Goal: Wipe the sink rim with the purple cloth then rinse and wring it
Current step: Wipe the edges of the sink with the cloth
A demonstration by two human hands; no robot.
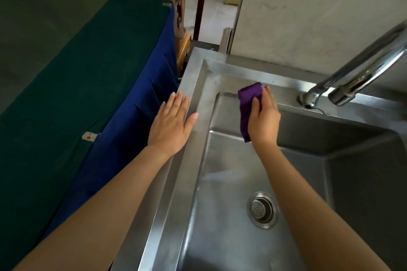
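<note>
The purple cloth (247, 108) is folded and pressed against the far rim of the steel sink (198, 86), near its back left corner, with its lower end hanging over the basin edge. My right hand (263, 121) grips the cloth, thumb on its front and fingers curled over its top. My left hand (171, 125) lies flat, fingers straight, on the sink's left rim. The chrome tap (343, 81) stands on the back rim to the right of the cloth; no water is running from it.
The basin has a round metal drain strainer (262, 209) at its bottom. A table draped in green and blue fabric (92, 77) stands directly left of the sink. A pale wall (308, 11) rises behind the sink, with carved wooden furniture (178, 2) at the back left.
</note>
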